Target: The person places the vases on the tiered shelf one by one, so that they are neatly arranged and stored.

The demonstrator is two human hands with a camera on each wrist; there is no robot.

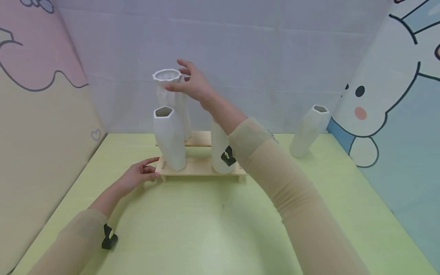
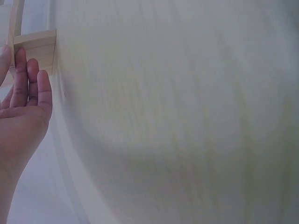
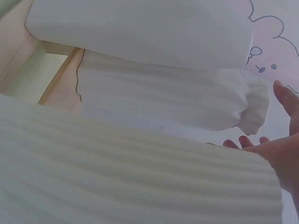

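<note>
A two-level wooden stand (image 1: pixel 197 168) carries white vases. My left hand (image 1: pixel 132 179) holds its left end, thumb and fingertips at the board (image 2: pixel 37 41) in the left wrist view. At the back left stands a vase with a scalloped rim (image 1: pixel 167 88). Beside that rim my right hand (image 1: pixel 196 83) has its fingers spread; the right wrist view shows a gap between thumb and rim. On the front level are an angular vase (image 1: pixel 170 141) at left and a ribbed vase (image 1: pixel 219 147) at right, the latter partly hidden by my right forearm.
Another angular white vase (image 1: pixel 309 131) stands apart on the green table (image 1: pixel 192 229), at the back right. A pale cloth wall (image 1: pixel 240 49) rises behind the stand, and printed panels flank the table. A black clip-like piece shows by each sleeve.
</note>
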